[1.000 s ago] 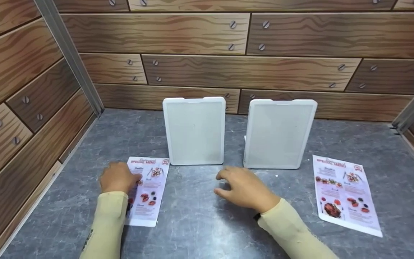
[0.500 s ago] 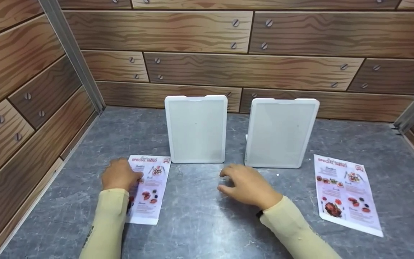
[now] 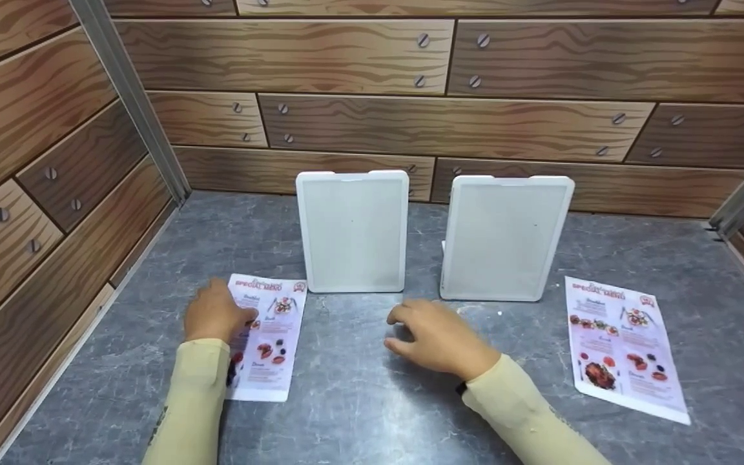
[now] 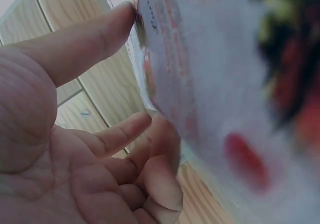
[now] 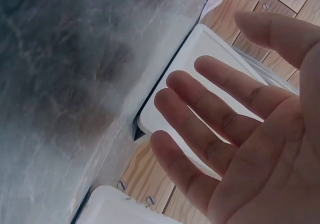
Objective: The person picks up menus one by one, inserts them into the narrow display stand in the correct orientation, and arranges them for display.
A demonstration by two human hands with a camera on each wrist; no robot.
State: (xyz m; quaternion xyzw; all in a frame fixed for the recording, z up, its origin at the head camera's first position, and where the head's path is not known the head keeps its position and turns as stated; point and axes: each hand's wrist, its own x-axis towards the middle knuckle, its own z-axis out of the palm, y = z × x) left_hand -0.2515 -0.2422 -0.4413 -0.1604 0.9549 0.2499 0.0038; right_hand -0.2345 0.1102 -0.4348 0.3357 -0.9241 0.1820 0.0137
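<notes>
My left hand (image 3: 212, 313) holds the left edge of a printed menu sheet (image 3: 275, 342) on the left of the tabletop. In the left wrist view the thumb (image 4: 100, 39) presses on the edge of the menu sheet (image 4: 200, 74), while several fingers curl below and behind it. My right hand (image 3: 440, 339) hovers with relaxed, spread fingers in front of two white upright display stands. Nothing is in its palm in the right wrist view. The left stand (image 3: 354, 236) is nearest the held sheet; the right stand (image 3: 507, 239) leans back slightly.
A second printed menu sheet (image 3: 627, 349) lies slanted on the right of the grey marbled tabletop (image 3: 346, 413). Behind the stands rises a wood-patterned wall (image 3: 359, 123), with another wall (image 3: 42, 181) along the left side.
The held menu sheet has shifted slightly, its top left corner a little higher and its lower end a little to the right. My right hand has barely moved.
</notes>
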